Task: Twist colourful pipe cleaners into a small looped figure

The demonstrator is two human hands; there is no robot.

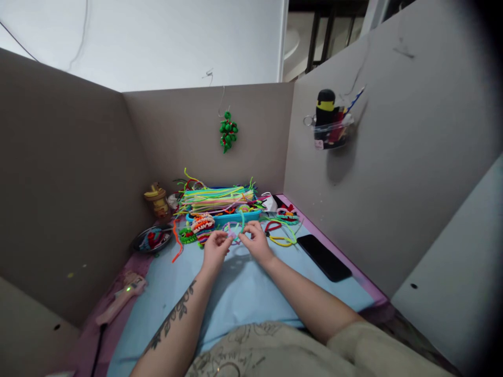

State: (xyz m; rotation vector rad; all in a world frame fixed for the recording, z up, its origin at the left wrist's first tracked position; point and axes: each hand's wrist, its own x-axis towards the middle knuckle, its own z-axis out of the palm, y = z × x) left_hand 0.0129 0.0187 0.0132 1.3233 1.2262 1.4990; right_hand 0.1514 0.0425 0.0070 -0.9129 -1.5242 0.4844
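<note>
Both of my hands meet over the front of the blue mat. My left hand (pixel 215 249) is closed, its fingertips pinching a loop of purple pipe cleaner (pixel 232 234). Close beside it, my right hand (pixel 257 243) pinches a teal pipe cleaner (pixel 242 219), whose free end sticks up and curves above the fingers. The teal piece crosses the purple loop; how they join is hidden by the fingertips. Just left of my left hand lie an orange-and-white coiled piece (pixel 203 223) and a green one (pixel 187 235). Red and yellow-green pipe cleaner loops (pixel 283 241) lie right of my right hand.
Behind my hands, a blue tray (pixel 223 218) holds a heap of bright pipe cleaners (pixel 218 198). A black phone (pixel 324 257) lies right, a dark bowl (pixel 152 239) and a pink glue gun (pixel 121 299) left. Grey partitions (pixel 208 136) enclose the table on three sides.
</note>
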